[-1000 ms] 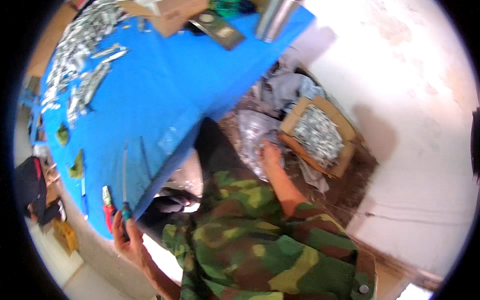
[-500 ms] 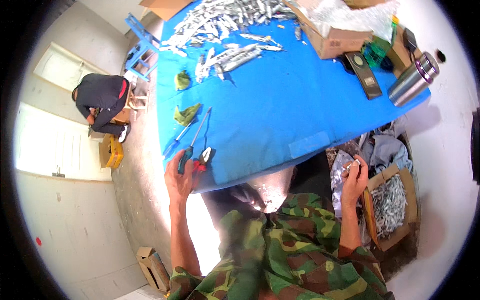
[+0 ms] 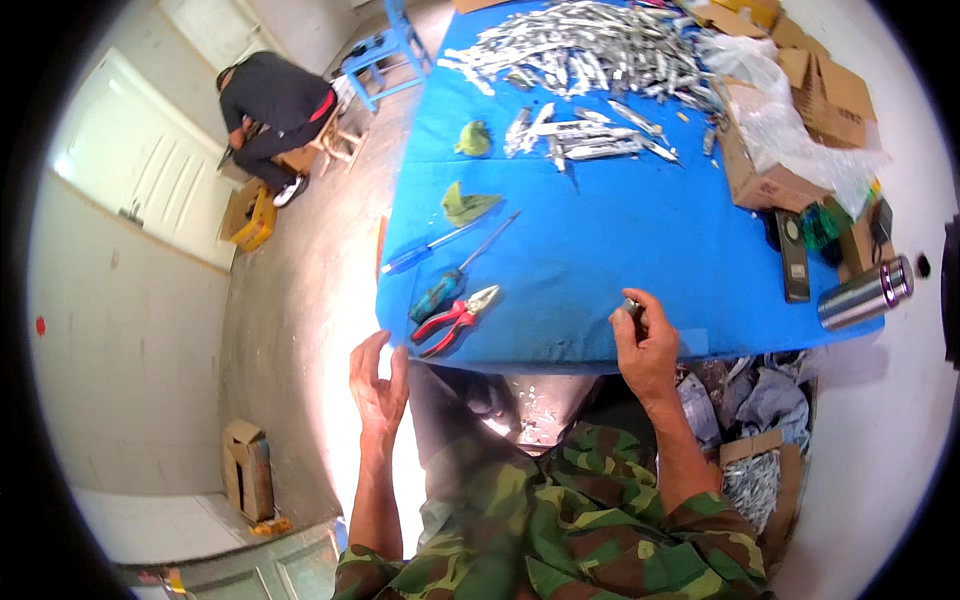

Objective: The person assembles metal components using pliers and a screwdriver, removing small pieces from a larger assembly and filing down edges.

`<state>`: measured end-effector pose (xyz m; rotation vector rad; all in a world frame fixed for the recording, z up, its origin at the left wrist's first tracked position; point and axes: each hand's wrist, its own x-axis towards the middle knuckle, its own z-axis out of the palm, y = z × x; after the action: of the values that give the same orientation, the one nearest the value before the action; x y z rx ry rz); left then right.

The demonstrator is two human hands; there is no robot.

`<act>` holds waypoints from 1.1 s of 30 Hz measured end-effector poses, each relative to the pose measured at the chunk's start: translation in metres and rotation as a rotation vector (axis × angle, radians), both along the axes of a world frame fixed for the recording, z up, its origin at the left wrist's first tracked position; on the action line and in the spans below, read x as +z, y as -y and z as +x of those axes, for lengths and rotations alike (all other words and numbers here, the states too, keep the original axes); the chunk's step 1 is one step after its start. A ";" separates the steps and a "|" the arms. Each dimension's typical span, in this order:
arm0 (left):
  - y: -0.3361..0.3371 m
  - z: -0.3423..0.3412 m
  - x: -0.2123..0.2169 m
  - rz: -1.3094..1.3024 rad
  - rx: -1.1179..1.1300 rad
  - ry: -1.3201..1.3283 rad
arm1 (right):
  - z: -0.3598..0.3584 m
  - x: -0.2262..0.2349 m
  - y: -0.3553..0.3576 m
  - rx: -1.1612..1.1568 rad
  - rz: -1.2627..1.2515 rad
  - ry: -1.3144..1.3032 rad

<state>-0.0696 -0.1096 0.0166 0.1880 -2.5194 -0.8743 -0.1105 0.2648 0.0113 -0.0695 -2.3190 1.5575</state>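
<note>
My left hand (image 3: 379, 388) is at the near left corner of the blue-covered table (image 3: 580, 260), empty, with thumb and fingers apart. Closest to it lie red-handled pliers (image 3: 460, 320), then a screwdriver with a teal handle (image 3: 437, 296) and another with a blue handle (image 3: 408, 260). Over the table's near edge, my right hand (image 3: 650, 350) pinches a small dark metallic piece (image 3: 631, 307); fingers cover most of it, so its kind cannot be told. Farther back sits a small group of silvery strip-like metal parts (image 3: 590, 140), before a large heap of similar ones (image 3: 590, 50).
Two green scraps (image 3: 470, 205) lie left. On the right stand a carton (image 3: 770, 180) with bubble wrap, a dark flat box (image 3: 793, 260) and a steel flask (image 3: 865, 293). Below is a box of metal scraps (image 3: 755, 485). Another person (image 3: 275, 105) sits bent over at far left.
My left hand has come off the teal-handled screwdriver, which stays on the table. My right hand has moved from beside the table to above its near edge, still pinching the small piece. The view has shifted.
</note>
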 end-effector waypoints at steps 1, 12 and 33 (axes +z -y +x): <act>0.003 0.017 0.000 0.065 0.069 0.038 | -0.005 -0.002 0.007 0.017 0.011 -0.027; 0.011 0.139 -0.117 0.448 0.291 0.223 | -0.023 -0.041 0.048 -0.052 0.298 -0.120; 0.042 0.125 -0.151 0.350 0.063 0.026 | 0.090 0.007 0.259 1.133 0.438 -0.221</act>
<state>0.0554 -0.1511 -0.1339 0.3896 -2.3514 -1.2883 -0.0205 0.0062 0.0187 1.6567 -2.5314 1.2238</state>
